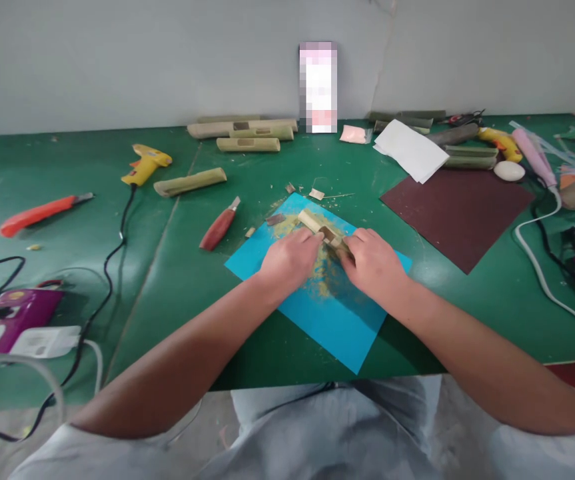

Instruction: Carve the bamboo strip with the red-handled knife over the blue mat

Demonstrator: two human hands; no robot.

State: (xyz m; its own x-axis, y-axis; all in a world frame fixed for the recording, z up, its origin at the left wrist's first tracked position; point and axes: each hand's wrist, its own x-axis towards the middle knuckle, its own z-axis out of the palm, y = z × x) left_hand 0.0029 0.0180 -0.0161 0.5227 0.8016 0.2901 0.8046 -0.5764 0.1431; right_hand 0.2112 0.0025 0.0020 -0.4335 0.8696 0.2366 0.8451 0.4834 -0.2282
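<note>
A short bamboo tube (310, 218) with a rectangular opening cut in its side lies slanted over a blue sheet (350, 340) strewn with yellowish dust. My left hand (294, 257) is closed round the near side of the tube, thumb by the opening. At the tube's right end, my right hand (378, 265) grips it with bent fingers; whether anything else is in those fingers is hidden. A small brown scrap (276, 219) rests on the sheet's upper left. Left of the sheet lies a red-handled craft knife (220, 227).
Several cut bamboo pieces (248, 145) lie along the wall, near a phone (318, 87). To the left are a yellow glue gun (146, 165), an orange utility knife (42, 215) and a purple power strip (27, 313). White paper (411, 150) overlaps a dark brown sheet (460, 213) at right.
</note>
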